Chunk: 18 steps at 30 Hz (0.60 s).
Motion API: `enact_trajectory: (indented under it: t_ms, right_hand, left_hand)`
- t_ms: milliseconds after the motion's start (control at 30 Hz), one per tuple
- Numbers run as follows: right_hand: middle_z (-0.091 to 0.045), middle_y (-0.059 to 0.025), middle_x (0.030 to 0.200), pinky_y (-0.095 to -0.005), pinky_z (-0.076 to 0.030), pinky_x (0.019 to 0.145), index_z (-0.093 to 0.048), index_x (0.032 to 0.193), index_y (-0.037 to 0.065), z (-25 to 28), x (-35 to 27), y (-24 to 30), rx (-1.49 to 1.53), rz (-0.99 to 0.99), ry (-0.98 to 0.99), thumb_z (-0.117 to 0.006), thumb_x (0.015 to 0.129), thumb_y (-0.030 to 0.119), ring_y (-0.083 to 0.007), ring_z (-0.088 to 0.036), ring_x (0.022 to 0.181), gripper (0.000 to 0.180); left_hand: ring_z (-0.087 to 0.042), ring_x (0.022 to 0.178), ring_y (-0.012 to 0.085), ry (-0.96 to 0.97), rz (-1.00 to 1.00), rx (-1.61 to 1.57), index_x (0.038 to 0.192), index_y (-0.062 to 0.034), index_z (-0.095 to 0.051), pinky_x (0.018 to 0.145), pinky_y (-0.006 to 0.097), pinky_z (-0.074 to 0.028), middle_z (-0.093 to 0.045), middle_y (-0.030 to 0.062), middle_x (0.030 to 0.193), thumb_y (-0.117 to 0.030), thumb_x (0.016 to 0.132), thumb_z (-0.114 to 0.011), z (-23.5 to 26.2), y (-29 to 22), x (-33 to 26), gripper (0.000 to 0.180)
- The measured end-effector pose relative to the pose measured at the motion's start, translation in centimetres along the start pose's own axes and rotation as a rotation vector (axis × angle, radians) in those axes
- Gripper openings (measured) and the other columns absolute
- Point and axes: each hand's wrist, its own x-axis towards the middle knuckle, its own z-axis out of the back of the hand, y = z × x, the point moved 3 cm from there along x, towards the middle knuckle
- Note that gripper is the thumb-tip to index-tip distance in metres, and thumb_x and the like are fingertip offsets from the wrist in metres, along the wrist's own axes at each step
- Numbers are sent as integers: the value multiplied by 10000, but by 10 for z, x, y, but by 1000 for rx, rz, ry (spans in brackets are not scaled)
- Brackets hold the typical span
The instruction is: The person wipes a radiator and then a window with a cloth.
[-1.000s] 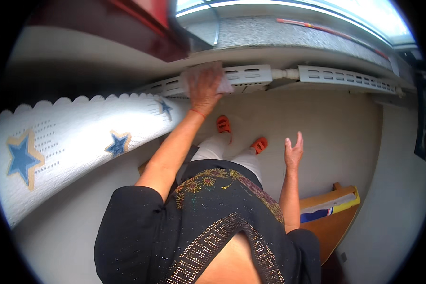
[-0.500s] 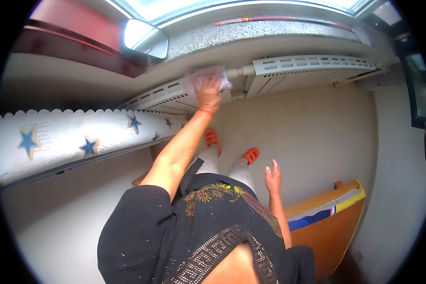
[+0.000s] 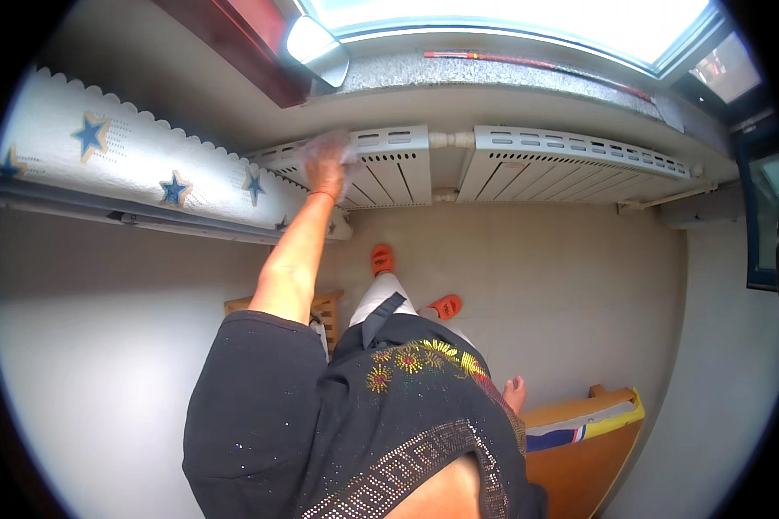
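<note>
At the far left a white scallop-edged cloth with blue stars [image 3: 121,160] covers a long surface that runs toward the wall. Just right of its end, the left hand [image 3: 325,164] reaches out on a straight arm and presses a pale, crumpled wiping cloth [image 3: 342,147] against the top of the left white ribbed radiator panel [image 3: 389,169]. The hand is blurred, so the fingers are hard to read; they seem drawn together over the cloth rather than spread. Below the arm a small wooden stool [image 3: 325,307] stands on the light floor, partly hidden by the black embroidered top. Two orange slippers [image 3: 383,258] show on the floor near the radiator. A short pipe joins the left panel to a second white radiator panel [image 3: 580,164] further right, both under a grey speckled stone windowsill [image 3: 493,73]. Lower right, the right hand [image 3: 515,394] hangs at the side, only its fingertips showing, loosely together and empty, just above a wooden piece with a yellow-edged cushion [image 3: 584,424].
</note>
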Motion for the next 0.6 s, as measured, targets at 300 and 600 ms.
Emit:
enact_trajectory:
  t_ms: [300,600]
  right_hand:
    - [-571,-236,1209,-366,-440,960,-482,1246,-62,27,42,-3,-8,0,1,-556,863,103,-298,-569,1126,423]
    - [-553,-246,1239,-367,-422,989,-481,1259,-55,18,108,117,126,218,60,-571,854,135,-306,-546,1168,456]
  left_hand:
    - [-419,1277,247,148,54,315,1210,-152,-552,999,598,-297,-504,56,1337,-146,769,-614,-35,-49,-10,446]
    - [-438,1268,222,313,-252,218,1226,-135,-547,1045,576,-232,-524,48,1315,-126,732,-656,-112,-181,-25,506]
